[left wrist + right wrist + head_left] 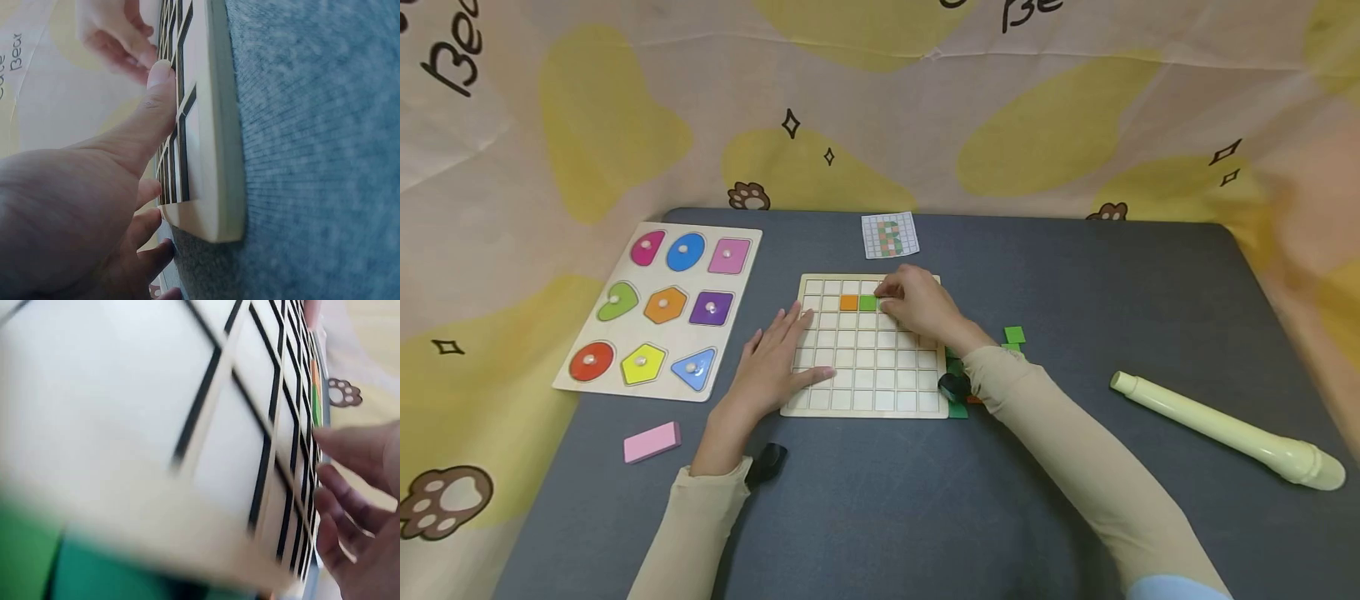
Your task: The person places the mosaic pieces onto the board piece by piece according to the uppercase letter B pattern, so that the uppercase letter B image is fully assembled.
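A white gridded board (865, 358) with a pale wooden frame lies in the middle of the table. An orange tile (848, 302) and a green tile (867, 303) sit side by side in its second row from the top. My right hand (917, 304) reaches over the board, its fingertips right at the green tile's right edge; in the right wrist view nothing shows between the slightly bent fingers (356, 447). My left hand (775, 358) rests spread along the board's left edge, with the thumb (153, 106) lying over the frame.
Several loose green tiles (1015, 335) lie right of the board, partly hidden by the right sleeve. A small pattern card (891, 236) lies behind it. On the left are a shape puzzle (651, 275) and a pink block (652, 442). A pale yellow tube (1217, 425) lies right.
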{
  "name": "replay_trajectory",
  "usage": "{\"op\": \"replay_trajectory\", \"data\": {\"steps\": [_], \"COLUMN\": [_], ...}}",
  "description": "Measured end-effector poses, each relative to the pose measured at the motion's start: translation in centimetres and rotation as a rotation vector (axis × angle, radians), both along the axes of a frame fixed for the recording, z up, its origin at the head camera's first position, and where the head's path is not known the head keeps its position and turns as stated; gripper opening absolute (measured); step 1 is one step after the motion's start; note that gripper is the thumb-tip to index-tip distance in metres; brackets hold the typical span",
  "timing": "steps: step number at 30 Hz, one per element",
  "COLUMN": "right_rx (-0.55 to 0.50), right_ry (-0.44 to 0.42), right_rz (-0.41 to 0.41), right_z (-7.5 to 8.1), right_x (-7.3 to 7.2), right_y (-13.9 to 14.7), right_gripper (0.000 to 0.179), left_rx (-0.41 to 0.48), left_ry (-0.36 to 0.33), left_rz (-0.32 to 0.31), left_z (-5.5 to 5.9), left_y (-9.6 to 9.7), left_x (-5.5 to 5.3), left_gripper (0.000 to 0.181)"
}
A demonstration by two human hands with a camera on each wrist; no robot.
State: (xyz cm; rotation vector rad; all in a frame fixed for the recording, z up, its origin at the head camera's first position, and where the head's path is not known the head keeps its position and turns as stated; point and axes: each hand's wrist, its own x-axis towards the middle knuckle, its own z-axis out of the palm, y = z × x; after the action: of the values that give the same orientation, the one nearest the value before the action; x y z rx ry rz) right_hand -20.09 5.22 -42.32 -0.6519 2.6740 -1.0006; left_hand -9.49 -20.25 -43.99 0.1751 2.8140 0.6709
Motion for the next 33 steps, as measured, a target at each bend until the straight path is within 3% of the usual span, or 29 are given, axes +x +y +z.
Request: {"op": "replay_trajectory", "data": {"steps": [5, 18, 27, 33], "right_rx": [-0.009, 0.020, 0.059, 0.048], "right_ry": [-0.038, -0.068, -0.054, -0.024], "right_rz": [0.069, 0.052, 0.102, 0.071], "right_z": [0.1, 0.4, 0.3, -0.2], "right_x": [0.4, 2.2, 3.9, 4.4], "right_y": [2.9, 10.1, 11.5, 11.2], "right_gripper": [0.020, 0.016, 0.017, 0.013], "left_rx": [0.003, 0.010, 0.005, 0.010], "left_ry": [-0.002, -0.005, -0.011, -0.015], "left_rz": [0.000, -0.010, -0.004, -0.002], "left_z": [0.1, 0.2, 0.3, 0.2], "left_y": [0.1, 0.2, 0.3, 0.3], "left_x": [0.0, 0.1, 0.1, 0.1], "left_gripper": [0.103, 0.102, 0.102, 0.101]}}
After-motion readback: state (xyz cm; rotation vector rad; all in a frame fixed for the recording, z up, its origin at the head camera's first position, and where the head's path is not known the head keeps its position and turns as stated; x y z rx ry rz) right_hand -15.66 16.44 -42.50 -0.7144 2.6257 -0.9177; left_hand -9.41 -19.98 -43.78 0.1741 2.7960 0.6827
